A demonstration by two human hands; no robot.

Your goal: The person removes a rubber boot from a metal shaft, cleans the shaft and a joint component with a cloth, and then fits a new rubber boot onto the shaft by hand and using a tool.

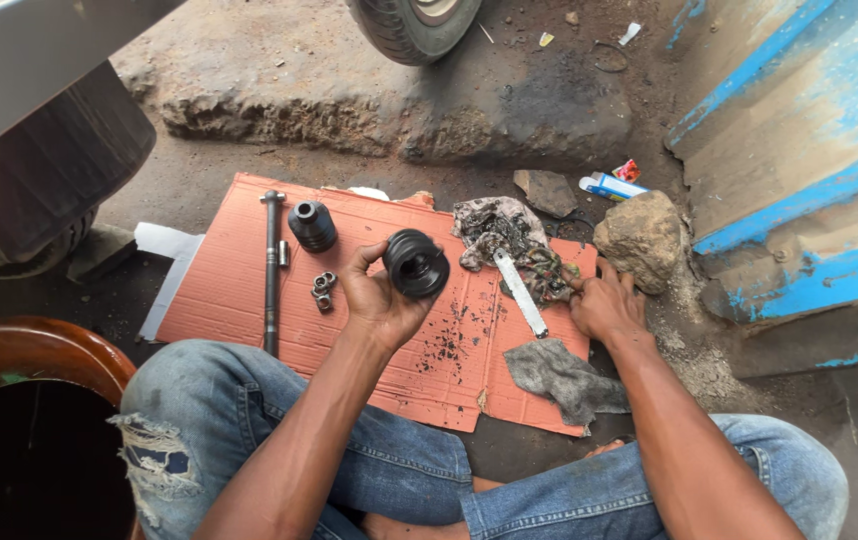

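While seated over orange cardboard (239, 290), a person's left hand (377, 300) grips a black rubber boot (416, 263), raised at its fingertips. The right hand (604, 305) presses fingers into a greasy rag (509, 235).

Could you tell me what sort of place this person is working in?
Probably an outdoor roadside car-repair spot. The left hand holds a black rubber boot over oil-stained cardboard laid on dirt, the right hand is at a greasy rag, and a tyre stands close behind.
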